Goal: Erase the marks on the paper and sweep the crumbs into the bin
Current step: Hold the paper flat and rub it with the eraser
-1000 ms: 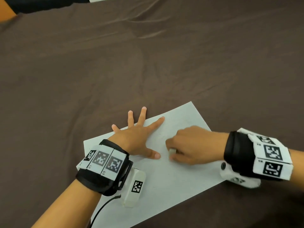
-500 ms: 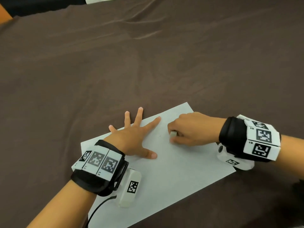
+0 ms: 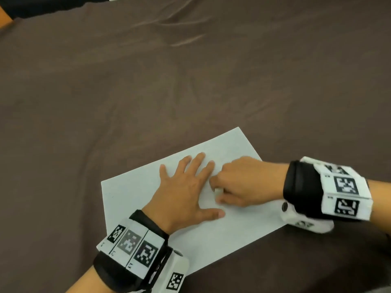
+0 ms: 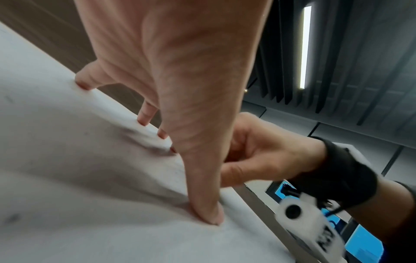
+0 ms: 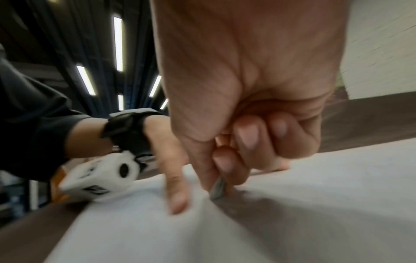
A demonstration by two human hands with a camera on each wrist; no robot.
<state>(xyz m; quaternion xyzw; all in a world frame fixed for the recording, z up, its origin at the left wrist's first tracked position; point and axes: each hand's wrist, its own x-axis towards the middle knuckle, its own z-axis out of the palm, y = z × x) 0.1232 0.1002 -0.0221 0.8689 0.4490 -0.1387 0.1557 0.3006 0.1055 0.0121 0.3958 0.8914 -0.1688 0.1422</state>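
Thin, floppy paper point(image 3: 135, 193) near cloth's point(image 3: 190, 81) front edge wrinkles easily, so left hand point(image 3: 182, 191) pins it, fingers spread flat, while right hand point(image 3: 239, 182) pinches small eraser point(image 3: 218, 190) on it.

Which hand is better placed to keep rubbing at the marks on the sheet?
Right. The right hand already pinches the eraser with its tip down on the paper. The left hand lies flat with fingers spread, pressing the sheet down, and probably has to stay there to steady it.
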